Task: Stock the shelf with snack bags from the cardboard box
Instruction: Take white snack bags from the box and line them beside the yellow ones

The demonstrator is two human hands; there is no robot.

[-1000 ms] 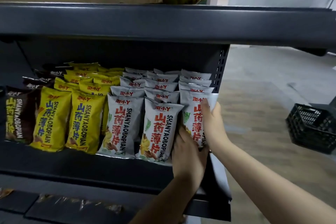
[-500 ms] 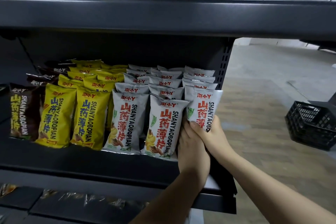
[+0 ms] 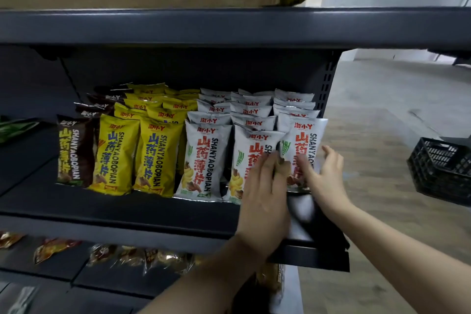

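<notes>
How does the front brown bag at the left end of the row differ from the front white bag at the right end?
The brown bag is dark with yellow characters; the white bag is silver-white with red ones. The brown bag stands untouched; the right hand touches the white bag's lower part, with the left hand beside it. Both stand upright and carry the same SHANYAOBOPIAN print.

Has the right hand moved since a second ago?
Yes. The right hand has come down toward the shelf board: it gripped the rightmost white bag near its top corner, now it lies open at the bag's lower half.
</notes>
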